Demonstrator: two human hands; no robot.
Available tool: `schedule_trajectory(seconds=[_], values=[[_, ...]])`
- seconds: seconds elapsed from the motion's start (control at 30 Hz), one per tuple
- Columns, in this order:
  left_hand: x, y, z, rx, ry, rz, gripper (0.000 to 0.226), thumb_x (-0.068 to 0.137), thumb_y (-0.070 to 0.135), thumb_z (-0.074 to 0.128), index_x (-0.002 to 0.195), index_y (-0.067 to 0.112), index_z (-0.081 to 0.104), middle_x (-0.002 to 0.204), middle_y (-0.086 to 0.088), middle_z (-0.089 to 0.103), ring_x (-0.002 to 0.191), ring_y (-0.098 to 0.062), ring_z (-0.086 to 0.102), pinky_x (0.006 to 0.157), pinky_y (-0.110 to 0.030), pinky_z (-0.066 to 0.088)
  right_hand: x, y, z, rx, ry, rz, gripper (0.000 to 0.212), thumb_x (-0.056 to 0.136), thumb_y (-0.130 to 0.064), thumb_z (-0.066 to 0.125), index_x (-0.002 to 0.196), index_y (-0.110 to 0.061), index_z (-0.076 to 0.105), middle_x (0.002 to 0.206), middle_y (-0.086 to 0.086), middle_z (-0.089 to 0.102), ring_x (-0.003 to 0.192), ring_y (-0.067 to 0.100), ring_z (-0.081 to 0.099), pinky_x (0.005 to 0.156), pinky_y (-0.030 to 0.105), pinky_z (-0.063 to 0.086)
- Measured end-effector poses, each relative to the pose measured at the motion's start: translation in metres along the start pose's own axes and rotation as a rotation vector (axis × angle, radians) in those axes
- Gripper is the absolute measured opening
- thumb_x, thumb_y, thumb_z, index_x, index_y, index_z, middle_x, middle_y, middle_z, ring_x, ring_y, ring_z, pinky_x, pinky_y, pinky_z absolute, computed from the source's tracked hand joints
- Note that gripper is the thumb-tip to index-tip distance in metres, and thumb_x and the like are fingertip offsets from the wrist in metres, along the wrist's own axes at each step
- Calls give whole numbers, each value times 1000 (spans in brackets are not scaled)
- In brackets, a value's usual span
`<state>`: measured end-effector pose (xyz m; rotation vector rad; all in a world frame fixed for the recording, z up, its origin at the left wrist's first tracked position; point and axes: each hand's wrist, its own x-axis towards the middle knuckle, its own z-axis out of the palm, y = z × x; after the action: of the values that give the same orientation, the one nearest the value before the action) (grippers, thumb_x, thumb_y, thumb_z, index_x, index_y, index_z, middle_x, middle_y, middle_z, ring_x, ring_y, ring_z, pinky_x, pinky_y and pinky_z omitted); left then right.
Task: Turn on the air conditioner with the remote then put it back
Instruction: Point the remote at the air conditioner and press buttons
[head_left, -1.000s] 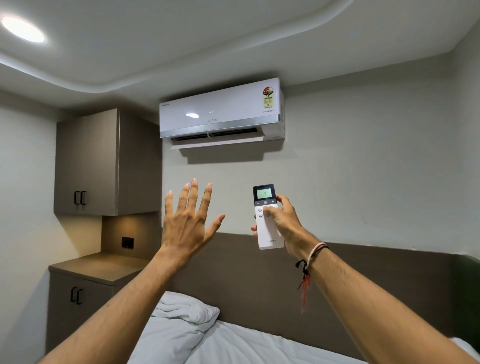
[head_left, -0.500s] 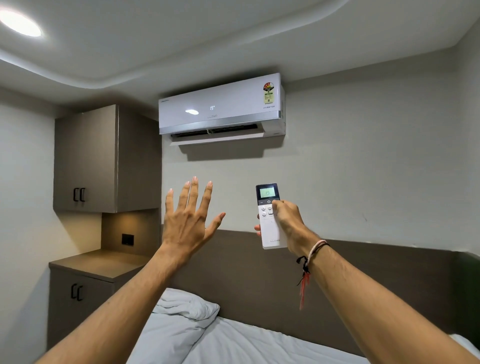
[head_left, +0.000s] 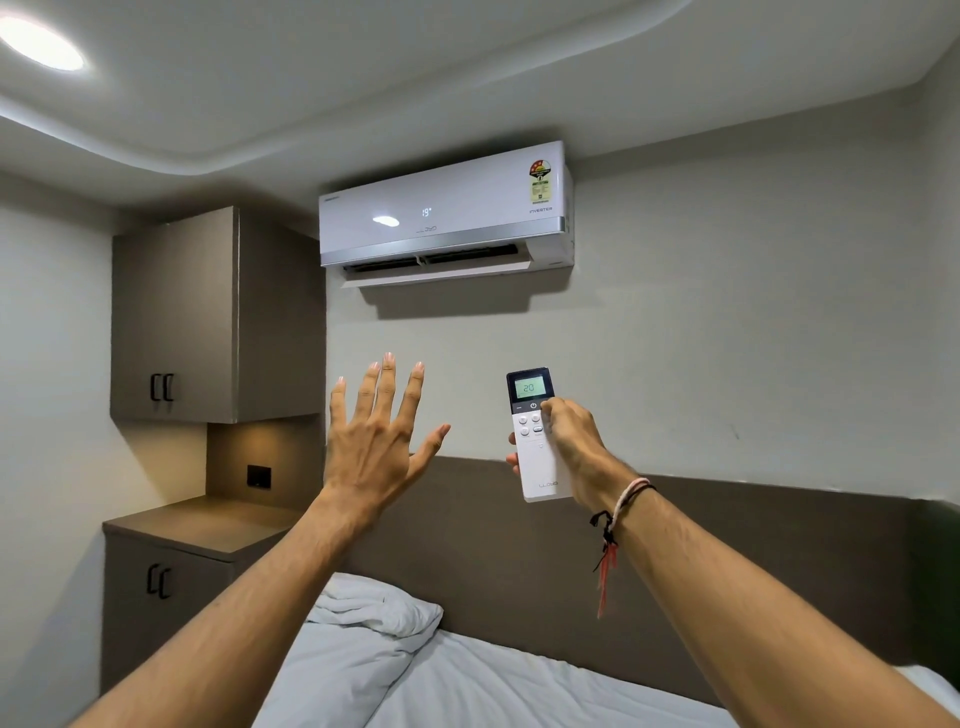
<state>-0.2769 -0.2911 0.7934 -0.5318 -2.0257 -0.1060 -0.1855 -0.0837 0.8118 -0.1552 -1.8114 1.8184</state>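
Note:
A white air conditioner (head_left: 447, 213) hangs high on the wall, its front panel lit with "19" and its bottom flap open. My right hand (head_left: 571, 441) holds a white remote (head_left: 535, 452) upright below it, thumb on the upper buttons. The remote's dark top has a green screen reading "20". My left hand (head_left: 374, 441) is raised to the left of the remote, palm forward, fingers spread, holding nothing.
A bed with white sheets (head_left: 467, 680) and a pillow (head_left: 374, 603) lies below, against a dark headboard (head_left: 727, 545). On the left stand a brown wall cupboard (head_left: 208, 317) and a low cabinet (head_left: 192, 525) with a bare top. A ceiling light (head_left: 39, 44) glows.
The air conditioner's panel has lit up with "19". My thumb has shifted up the remote's buttons. The left hand has stayed raised.

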Motion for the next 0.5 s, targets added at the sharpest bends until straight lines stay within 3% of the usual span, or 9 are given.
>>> schedule_trajectory(seconds=[0.23, 0.5], values=[[0, 2, -1, 7, -5, -1, 90, 90, 74, 9, 162, 22, 22, 167, -20, 25, 153, -37, 30, 122, -65, 23, -3, -2, 3, 15, -3, 22, 31, 101, -22, 36, 120, -4, 54, 93, 27, 75, 60, 36, 70, 57, 39, 61], [2, 3, -2, 5, -10, -4, 89, 91, 74, 13, 161, 21, 26, 166, -20, 28, 152, -38, 32, 121, -66, 25, -4, -5, 1, 24, 28, 8, 32, 100, -21, 35, 112, -4, 59, 88, 27, 76, 50, 31, 69, 48, 35, 60]])
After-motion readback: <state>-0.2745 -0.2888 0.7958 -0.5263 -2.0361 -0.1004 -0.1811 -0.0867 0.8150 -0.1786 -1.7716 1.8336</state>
